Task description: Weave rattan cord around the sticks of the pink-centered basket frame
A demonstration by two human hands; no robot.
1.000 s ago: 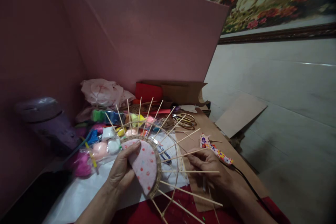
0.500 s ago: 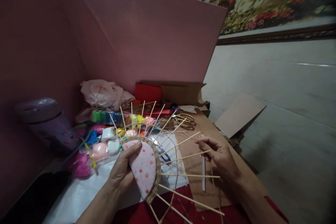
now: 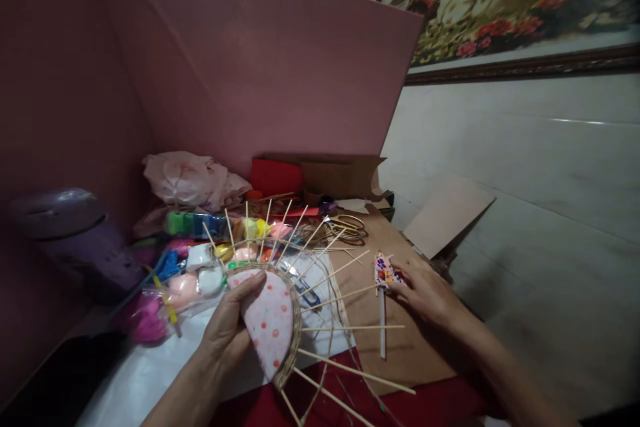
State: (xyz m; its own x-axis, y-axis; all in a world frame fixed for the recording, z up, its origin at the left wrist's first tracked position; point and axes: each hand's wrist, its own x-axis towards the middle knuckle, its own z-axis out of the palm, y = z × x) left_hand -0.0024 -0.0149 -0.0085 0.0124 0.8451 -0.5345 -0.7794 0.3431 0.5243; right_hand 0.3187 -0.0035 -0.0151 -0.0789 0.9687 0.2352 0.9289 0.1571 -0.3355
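purple cylindrical container (image 3: 80,247) seen left | crumpled pale-pink plastic bag (image 3: 193,178) set far left | dark-framed floral painting (image 3: 505,20) hung right

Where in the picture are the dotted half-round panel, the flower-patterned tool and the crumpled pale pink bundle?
Dotted half-round panel (image 3: 270,320): head view, middle of its spotted face.
Flower-patterned tool (image 3: 385,271): head view, its uncovered patterned surface.
Crumpled pale pink bundle (image 3: 187,177): head view, middle of its wrinkled front.

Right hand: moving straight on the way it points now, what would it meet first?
The flower-patterned tool, which the right hand seems to touch; beyond it, probably the wooden sticks, though depth is unclear.
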